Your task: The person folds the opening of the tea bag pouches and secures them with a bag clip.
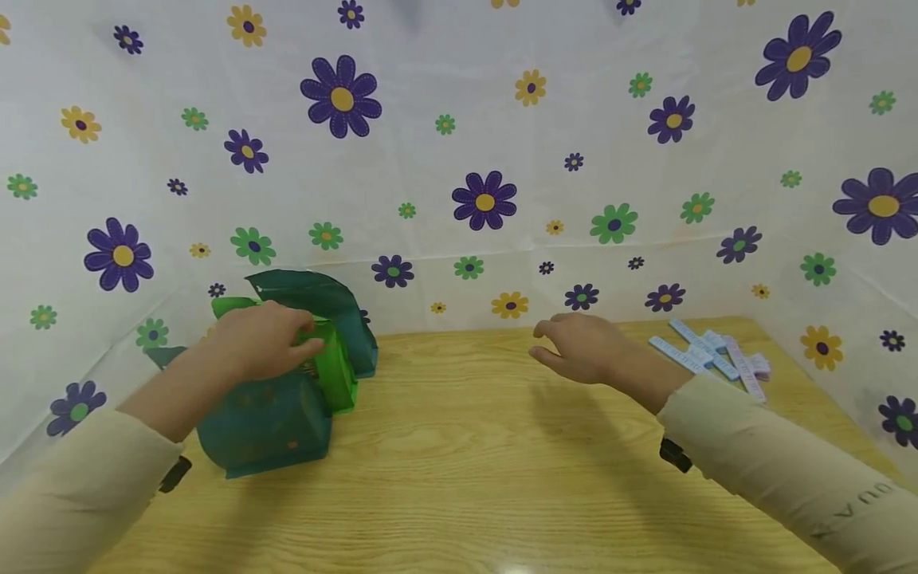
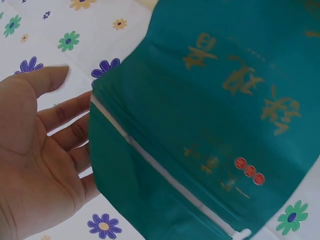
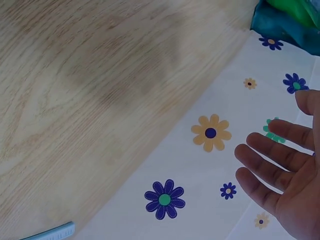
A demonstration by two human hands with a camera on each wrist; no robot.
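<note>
In the head view my left hand [image 1: 261, 339] hovers over a group of upright bags at the left. Its thumb stands apart from loosely bent fingers. Nearest is a dark teal bag [image 1: 265, 422]; behind it are a bright green bag [image 1: 333, 371] and another teal bag [image 1: 358, 335]. The left wrist view shows the open left hand [image 2: 40, 150] with fingertips right at the edge of a teal bag [image 2: 200, 120] with gold characters and a pale line across it. My right hand [image 1: 584, 347] is held above the table, fingers relaxed and holding nothing.
Pale blue strips [image 1: 677, 355] and a pinkish strip [image 1: 746, 368] lie in a loose pile at the table's right rear. A white flowered sheet [image 1: 430, 231] rises behind the wooden table [image 1: 459, 478] and along both sides.
</note>
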